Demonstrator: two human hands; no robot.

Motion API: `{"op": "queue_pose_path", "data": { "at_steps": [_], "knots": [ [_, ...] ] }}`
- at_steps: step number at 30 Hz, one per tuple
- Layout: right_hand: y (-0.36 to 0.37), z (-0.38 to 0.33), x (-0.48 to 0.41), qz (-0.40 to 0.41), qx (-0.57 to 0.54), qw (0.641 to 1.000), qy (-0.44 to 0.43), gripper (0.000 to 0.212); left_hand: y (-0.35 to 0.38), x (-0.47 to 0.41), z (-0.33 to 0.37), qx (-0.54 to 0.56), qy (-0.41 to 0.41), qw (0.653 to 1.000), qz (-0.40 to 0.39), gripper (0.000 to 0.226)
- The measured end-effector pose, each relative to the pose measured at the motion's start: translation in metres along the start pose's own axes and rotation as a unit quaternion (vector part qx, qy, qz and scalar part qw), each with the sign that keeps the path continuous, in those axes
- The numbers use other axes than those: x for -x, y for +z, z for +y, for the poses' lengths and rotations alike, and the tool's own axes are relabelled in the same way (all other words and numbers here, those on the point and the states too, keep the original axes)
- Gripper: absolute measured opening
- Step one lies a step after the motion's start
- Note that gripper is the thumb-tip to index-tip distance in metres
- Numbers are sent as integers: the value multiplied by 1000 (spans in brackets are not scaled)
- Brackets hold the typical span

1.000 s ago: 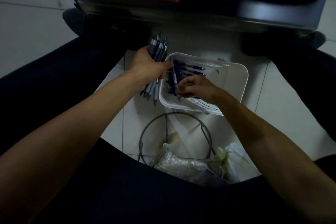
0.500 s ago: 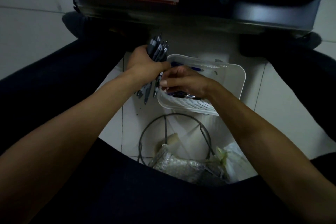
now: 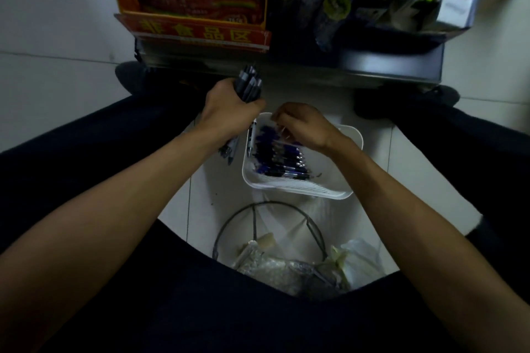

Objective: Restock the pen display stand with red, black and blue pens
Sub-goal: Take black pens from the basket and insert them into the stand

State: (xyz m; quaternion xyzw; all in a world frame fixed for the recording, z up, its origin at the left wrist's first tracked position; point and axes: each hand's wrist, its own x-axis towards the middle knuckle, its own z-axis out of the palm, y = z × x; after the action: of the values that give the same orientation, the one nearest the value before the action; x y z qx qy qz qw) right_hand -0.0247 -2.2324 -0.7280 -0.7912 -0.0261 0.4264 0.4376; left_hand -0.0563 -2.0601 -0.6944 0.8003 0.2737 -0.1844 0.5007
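Note:
My left hand (image 3: 229,112) grips a thick bundle of dark pens (image 3: 248,84), their silver-clipped tops sticking up past my fist and their tips hanging below it. Just right of it stands a white plastic basket (image 3: 301,195) on the floor, with several blue pens (image 3: 282,162) lying in it. My right hand (image 3: 305,127) hovers over the basket's far side with its fingers curled downward. The fingertips are hidden, so I cannot tell whether they pinch a pen. One pen (image 3: 251,139) leans at the basket's left rim.
A low shelf unit (image 3: 372,69) with a red sign (image 3: 198,33) and packaged goods stands ahead. A round wire bin frame (image 3: 259,205) holding a bag of waste (image 3: 275,268) sits close to me. My dark trousered legs flank the tiled floor.
My right hand has left the pen bundle and moved right, back over the basket. The left hand has lifted the bundle a little toward the shelf. The camera has tilted up.

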Motion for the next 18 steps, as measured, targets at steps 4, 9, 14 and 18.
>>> {"op": "queue_pose_path", "data": {
  "at_steps": [4,9,14,18],
  "knots": [
    [-15,-10,13,18,54,998,-28,15,-4,4,18,10,4,1000,10,17],
    [-34,-22,31,51,82,994,-47,21,-5,13,42,38,30,999,14,14],
    [-52,-39,47,97,92,988,-77,22,-5,28,67,50,63,997,17,19],
    [-64,-63,61,132,120,978,-112,20,-5,40,90,50,78,995,30,20]
  ]
}}
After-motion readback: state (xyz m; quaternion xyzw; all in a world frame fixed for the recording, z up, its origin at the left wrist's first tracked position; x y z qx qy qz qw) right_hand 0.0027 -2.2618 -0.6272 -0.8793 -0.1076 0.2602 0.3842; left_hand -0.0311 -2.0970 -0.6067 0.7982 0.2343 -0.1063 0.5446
